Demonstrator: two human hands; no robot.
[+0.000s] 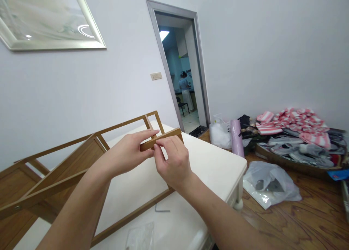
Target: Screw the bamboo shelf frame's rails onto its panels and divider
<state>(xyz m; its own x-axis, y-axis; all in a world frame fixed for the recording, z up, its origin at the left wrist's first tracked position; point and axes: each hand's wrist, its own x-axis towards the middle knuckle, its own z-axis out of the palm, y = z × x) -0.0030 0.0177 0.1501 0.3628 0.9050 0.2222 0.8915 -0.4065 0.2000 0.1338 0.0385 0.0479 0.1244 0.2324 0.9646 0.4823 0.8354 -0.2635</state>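
Observation:
A short wooden bar (172, 133) belongs with the brown wooden rack (132, 216) that leans across the white table (215, 155). My left hand (131, 150) grips the bar near its left end, fingers above and thumb below. Against the bar's near face, my right hand (174, 159) has thumb and forefinger pinched together. What sits between those fingertips, if anything, is too small to make out. On the tabletop below lies an L-shaped hex key (163, 210). A small clear plastic bag (140, 237) rests by the near edge, its contents unclear.
Rack panels stretch left toward the wall. Right of the table, a plastic bag (275, 181) lies on the wooden floor. Behind it are a box of shoes (305, 151), striped cloth (300, 120) and a purple roll (236, 137). Beyond the doorway (205, 93) a person (185, 88) stands.

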